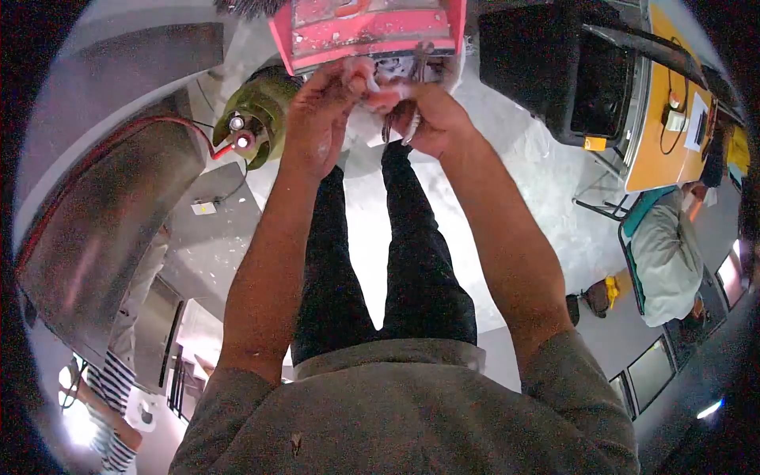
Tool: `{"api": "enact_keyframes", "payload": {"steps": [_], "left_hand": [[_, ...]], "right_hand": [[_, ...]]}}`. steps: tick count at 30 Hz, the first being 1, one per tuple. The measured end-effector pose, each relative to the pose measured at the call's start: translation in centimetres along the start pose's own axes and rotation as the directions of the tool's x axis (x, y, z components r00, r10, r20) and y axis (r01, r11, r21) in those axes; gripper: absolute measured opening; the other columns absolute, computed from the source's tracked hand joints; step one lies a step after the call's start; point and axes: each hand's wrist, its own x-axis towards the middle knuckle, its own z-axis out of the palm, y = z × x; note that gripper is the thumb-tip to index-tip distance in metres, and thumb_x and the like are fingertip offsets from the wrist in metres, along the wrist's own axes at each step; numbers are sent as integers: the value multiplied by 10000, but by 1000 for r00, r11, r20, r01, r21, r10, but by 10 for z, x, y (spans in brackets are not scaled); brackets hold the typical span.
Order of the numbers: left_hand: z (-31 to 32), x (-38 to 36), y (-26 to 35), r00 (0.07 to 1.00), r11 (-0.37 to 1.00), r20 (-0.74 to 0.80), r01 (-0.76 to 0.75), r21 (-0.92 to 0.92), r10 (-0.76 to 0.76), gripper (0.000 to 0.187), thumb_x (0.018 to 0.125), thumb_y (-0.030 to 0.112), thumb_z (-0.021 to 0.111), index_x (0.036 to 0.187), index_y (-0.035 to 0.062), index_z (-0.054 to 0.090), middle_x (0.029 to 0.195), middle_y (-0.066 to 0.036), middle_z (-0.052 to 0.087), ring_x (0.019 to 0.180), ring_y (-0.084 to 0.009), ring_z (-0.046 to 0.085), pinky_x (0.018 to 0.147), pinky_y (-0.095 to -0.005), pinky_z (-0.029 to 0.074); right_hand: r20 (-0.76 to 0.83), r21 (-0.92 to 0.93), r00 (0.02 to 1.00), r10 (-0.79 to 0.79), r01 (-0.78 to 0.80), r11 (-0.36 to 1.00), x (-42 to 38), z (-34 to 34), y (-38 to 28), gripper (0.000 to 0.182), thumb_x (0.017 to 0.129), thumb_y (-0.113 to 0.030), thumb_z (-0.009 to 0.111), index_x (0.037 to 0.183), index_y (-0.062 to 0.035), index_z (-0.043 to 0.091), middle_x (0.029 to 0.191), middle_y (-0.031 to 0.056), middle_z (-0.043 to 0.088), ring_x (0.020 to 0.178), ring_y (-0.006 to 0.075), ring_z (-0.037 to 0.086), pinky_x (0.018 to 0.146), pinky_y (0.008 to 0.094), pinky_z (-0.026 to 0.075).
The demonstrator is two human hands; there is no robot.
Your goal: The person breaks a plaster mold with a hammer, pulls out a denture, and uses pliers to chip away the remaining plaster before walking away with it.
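My left hand [323,111] is closed around a pink-and-white lumpy piece [380,96], which looks glossy and irregular; its exact kind I cannot make out. Close against the piece, my right hand [435,119] is wrapped around a metal tool [412,125] with two handle-like prongs pointing down and a narrow end pointing up. It resembles pliers, though the fingers hide its middle. Both hands meet in front of a pink box-like tray [376,43] scattered with pale crumbs.
At left stands an olive gas cylinder [265,107] with a red hose [170,120]. A black case [526,71] and an orange-topped table [661,103] are at right. One person in light clothing [669,253] sits there; another person's striped sleeve [117,396] shows lower left.
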Motion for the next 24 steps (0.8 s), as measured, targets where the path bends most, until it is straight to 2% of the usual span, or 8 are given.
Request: {"api": "enact_keyframes", "payload": {"steps": [5,8,13,15,19,20,22,24], "left_hand": [[-1,5,6,997,1000,-72,-24,19,26,289,909,113,609,1171,-9,599,1128,-76,649,860,-233,685,900,-359,472],[-2,4,3,996,1000,-82,16,2,-15,308,911,123,608,1192,-3,592,1136,-76,648,882,-231,680,885,-355,480],[1,0,-5,999,989,-33,16,-147,-21,299,909,136,616,1177,5,599,1129,-75,648,925,-232,665,886,-358,478],[-2,-1,-9,1000,970,-8,13,-243,-15,295,909,137,616,1172,5,601,1129,-72,648,940,-232,659,892,-359,475],[-3,0,-10,996,975,-80,17,-223,-35,274,914,102,593,1164,-9,597,1133,-88,643,956,-242,653,916,-370,480],[-3,0,-8,988,999,-154,-31,-40,25,274,914,90,585,1167,-16,594,1145,-104,641,955,-246,656,924,-377,485],[0,-2,1,991,999,-129,-38,29,41,287,912,83,584,1178,-26,586,1162,-126,636,956,-250,658,929,-381,488],[1,-3,4,993,994,-101,-44,96,54,300,909,75,583,1188,-36,579,1179,-149,631,957,-255,661,934,-385,492]], "right_hand": [[-71,-468,907,-414,337,817,-32,19,-8,251,828,-205,715,920,-6,593,905,117,672,778,207,652,697,323,532],[7,-432,895,-447,406,806,-31,10,-11,246,795,-185,754,888,-21,596,895,105,667,789,197,649,723,319,525],[50,-277,921,-387,385,880,-27,10,2,219,807,-135,726,921,-8,588,868,93,649,784,204,646,722,326,535],[101,116,986,-131,120,986,-24,9,8,165,841,-92,665,947,6,585,877,106,645,794,213,651,727,337,544],[89,119,990,-112,101,988,-30,7,12,158,893,-96,605,1020,-4,587,937,116,641,838,220,637,753,339,530],[-51,-243,980,-192,174,954,-39,12,6,196,916,-125,572,1066,1,578,960,127,644,851,225,641,764,342,530],[-147,-581,938,-314,175,795,-47,4,-4,238,939,-153,538,1112,6,570,983,138,647,864,230,644,776,345,530],[133,-973,879,-458,204,108,-55,-1,-13,287,914,-149,534,1156,6,535,988,241,640,929,384,639,835,430,520]]}}
